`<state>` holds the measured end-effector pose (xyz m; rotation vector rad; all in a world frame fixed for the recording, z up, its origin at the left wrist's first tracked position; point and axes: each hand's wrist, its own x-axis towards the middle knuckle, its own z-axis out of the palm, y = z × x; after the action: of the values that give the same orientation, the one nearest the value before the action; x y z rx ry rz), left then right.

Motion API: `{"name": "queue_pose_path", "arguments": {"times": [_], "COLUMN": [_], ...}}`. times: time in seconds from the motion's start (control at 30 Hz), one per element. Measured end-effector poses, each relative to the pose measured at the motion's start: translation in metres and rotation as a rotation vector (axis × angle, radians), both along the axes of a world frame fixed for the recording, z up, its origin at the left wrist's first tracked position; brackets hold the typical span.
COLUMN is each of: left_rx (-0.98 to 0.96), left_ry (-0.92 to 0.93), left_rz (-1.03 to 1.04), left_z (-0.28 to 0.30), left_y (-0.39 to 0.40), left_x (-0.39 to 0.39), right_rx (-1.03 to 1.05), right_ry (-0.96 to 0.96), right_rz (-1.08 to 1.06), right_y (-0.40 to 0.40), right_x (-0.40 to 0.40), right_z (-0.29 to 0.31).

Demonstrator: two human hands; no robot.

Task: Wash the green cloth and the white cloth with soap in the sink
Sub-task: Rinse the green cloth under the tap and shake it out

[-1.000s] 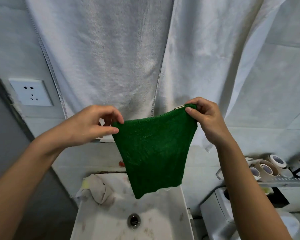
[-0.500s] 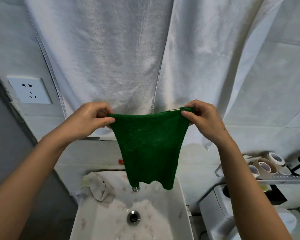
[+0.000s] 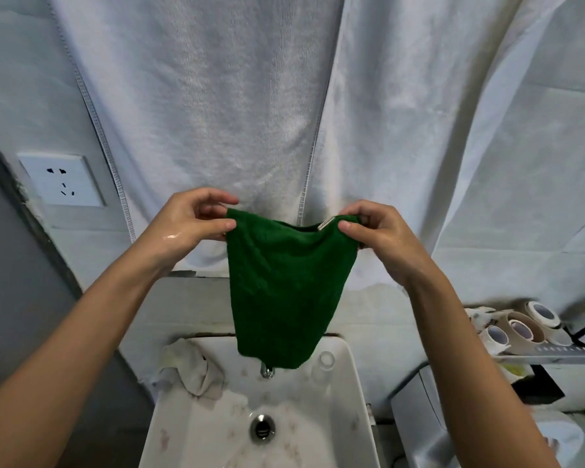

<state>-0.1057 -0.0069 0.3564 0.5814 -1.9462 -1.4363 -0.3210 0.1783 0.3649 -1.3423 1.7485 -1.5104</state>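
The green cloth hangs spread in the air above the back of the white sink. My left hand pinches its top left corner between thumb and fingers. My right hand pinches the top right corner, beside a small white label. The cloth's lower edge covers most of the tap. A crumpled white cloth lies on the sink's back left rim. The drain shows in the wet basin. No soap is in view.
Large white towels hang on the wall right behind the green cloth. A wall socket sits at the left. At the right, a metal shelf carries several tape rolls, with a white appliance below.
Both hands have lowered the green cloth slightly and moved closer together, so its top edge now sags. The view has tilted down, showing more of the sink.
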Motion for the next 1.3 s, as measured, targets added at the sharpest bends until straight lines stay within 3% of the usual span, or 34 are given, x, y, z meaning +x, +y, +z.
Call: {"name": "queue_pose_path", "arguments": {"times": [0.23, 0.43, 0.57, 0.77, 0.83, 1.1, 1.3], "left_rx": [-0.206, -0.089, 0.091, 0.167, 0.153, 0.324, 0.364], "left_ry": [0.096, 0.147, -0.038, -0.111, -0.113, 0.008, 0.049], "left_rz": [-0.102, -0.062, -0.353, -0.381, -0.355, -0.133, -0.058], "left_z": [0.003, -0.026, -0.055, -0.068, -0.068, -0.062, -0.054], "left_y": [0.035, 0.036, 0.039, 0.056, 0.062, 0.067, 0.055], "left_x": [-0.030, -0.023, -0.014, -0.015, -0.021, -0.027, -0.023], "right_rx": [0.183, 0.160, 0.095, 0.073, 0.080, -0.022, 0.049], "right_ry": [0.226, 0.275, 0.156, -0.037, -0.065, -0.533, -0.483], "right_rz": [0.175, 0.100, 0.186, 0.244, 0.207, -0.181, -0.022], "right_y": [-0.043, -0.046, -0.042, -0.043, -0.047, -0.039, -0.010], "right_x": [0.047, 0.048, 0.051, 0.053, 0.056, 0.071, 0.082], "right_z": [0.006, 0.005, 0.011, 0.013, 0.007, -0.054, -0.088]}}
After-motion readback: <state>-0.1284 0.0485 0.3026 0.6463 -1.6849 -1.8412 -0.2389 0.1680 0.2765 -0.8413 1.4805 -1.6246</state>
